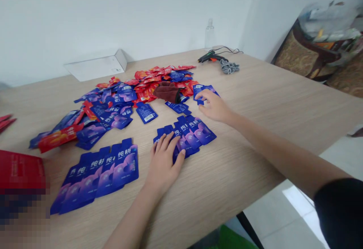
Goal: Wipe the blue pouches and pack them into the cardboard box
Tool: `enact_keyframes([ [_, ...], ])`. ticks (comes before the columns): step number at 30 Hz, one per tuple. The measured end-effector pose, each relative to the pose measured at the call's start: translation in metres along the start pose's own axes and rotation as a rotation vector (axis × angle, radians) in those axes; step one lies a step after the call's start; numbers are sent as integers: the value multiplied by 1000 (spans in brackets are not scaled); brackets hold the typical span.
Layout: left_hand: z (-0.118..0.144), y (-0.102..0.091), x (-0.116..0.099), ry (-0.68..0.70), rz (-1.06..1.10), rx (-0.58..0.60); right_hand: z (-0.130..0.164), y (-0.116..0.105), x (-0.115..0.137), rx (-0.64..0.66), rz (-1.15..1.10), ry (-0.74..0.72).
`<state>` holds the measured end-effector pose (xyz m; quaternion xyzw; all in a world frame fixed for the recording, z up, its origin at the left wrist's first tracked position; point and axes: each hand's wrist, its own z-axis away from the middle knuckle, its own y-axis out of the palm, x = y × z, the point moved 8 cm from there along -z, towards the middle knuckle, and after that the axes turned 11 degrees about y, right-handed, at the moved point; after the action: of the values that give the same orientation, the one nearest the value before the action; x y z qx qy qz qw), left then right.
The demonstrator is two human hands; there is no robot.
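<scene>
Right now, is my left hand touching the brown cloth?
Apart: the head view shows bare table between the left hand's fingertips and the brown cloth.

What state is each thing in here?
Left hand, spread, resting on right row
Right hand, curled, at a pouch; grip unclear
Left row, overlapping, fronts up
Right row, overlapping, partly covered
Pile, jumbled, red and blue
Middle pouch, flat, barcode up
Brown cloth, bunched
Glue gun, lying down
Grey cloth, crumpled
Bottle, upright
White card, bent
</scene>
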<state>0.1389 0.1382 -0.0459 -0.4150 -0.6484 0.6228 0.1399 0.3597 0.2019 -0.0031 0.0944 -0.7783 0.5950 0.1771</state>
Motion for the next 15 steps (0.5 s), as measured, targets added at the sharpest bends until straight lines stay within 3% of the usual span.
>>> enact_keyframes([
  [3, 0, -15, -1, 32, 54, -156, -46, -4, -34, -8, 78, 162],
  [6, 7, -33, -6, 28, 165, -276, -72, 11, -52, 52, 180, 256],
  [11, 32, -49, -19, -51, 441, -270, -86, 33, -54, 116, 305, 330],
  [15, 54, -49, -23, -148, 645, -241, -89, 20, -51, 124, 335, 357],
])
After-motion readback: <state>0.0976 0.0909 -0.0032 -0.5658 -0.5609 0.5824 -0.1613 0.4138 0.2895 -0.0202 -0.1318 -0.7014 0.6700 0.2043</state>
